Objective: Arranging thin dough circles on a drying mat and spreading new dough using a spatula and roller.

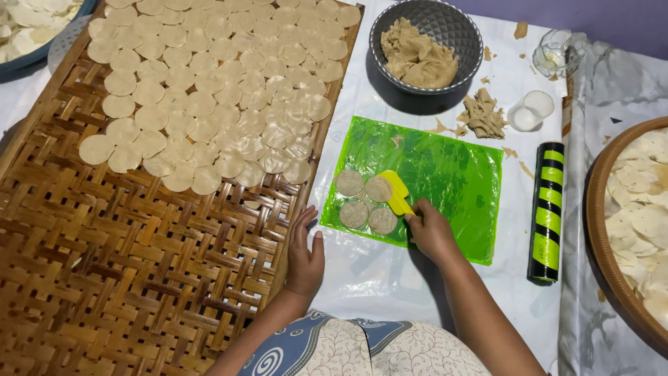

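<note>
Woven bamboo makes up our tray (pixel 139 264), its far half covered with pale dough discs (pixel 209 83). Beside its right edge lies our green sheet (pixel 445 174), four discs (pixel 365 200) at its near left corner. Our left hand (pixel 305 254) rests open and flat against the tray's edge. Our right hand (pixel 430 233) grips the yellow scraper (pixel 396 191), its blade touching those discs.

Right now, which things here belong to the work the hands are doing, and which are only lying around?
In use:
right hand holding the yellow scraper
four dough discs on the green sheet
left hand at the edge of the woven tray

Lying about:
striped roller
grey bowl of dough
dough scraps
small white cups
</note>
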